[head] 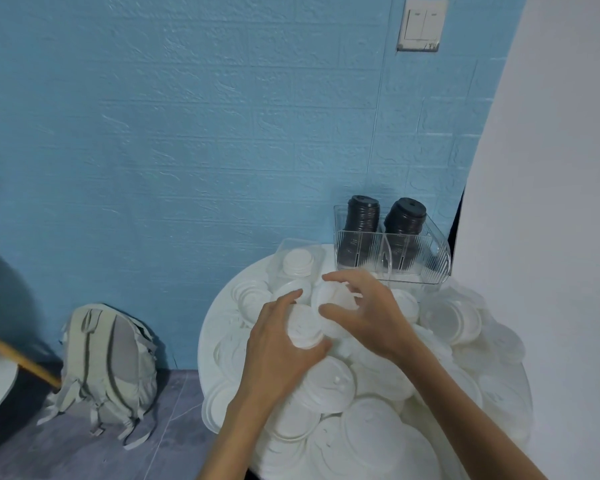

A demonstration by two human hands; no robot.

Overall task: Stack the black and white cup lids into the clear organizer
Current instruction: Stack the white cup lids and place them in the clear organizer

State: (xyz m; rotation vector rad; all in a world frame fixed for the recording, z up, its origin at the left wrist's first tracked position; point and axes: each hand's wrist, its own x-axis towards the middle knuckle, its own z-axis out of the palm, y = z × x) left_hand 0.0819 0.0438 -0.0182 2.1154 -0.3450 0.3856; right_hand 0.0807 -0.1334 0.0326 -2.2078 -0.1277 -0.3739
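Observation:
A round white table (210,327) is heaped with loose white cup lids (371,424). My left hand (278,344) grips a short stack of white lids (303,329) from the left side. My right hand (364,313) curls over another white lid (333,299) right beside that stack, fingers and thumb pinching its rim. At the back right stands the clear organizer (392,254) with two tilted stacks of black lids (361,216) inside. A second clear container (300,261) to its left holds a stack of white lids.
A blue textured wall runs behind the table and a white wall borders it on the right. A grey backpack (108,362) leans against the blue wall on the floor at left, next to a wooden stick (18,358) and another table's edge.

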